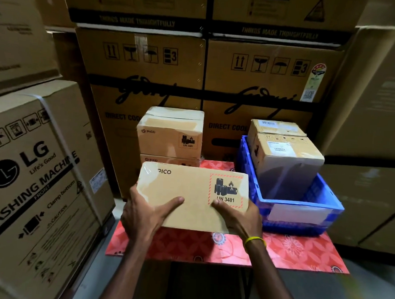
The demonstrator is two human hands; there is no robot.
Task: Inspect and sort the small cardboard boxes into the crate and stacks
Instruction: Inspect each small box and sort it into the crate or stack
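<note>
I hold a small brown PICO cardboard box (189,192) with a UN 3481 battery label above the table, its labelled face turned to me. My left hand (145,212) grips its lower left edge, thumb across the face. My right hand (236,217) grips the lower right corner, thumb just under the label. Behind it, a stack of two PICO boxes (170,136) stands on the table. To the right, a blue plastic crate (304,202) holds two cardboard boxes (286,154) standing one behind the other.
The small table has a red patterned cover (296,250). Large Godrej cartons (253,95) wall the back, an LG washing machine carton (35,181) stands close on the left, and more big cartons (374,114) rise on the right. Grey floor lies in front.
</note>
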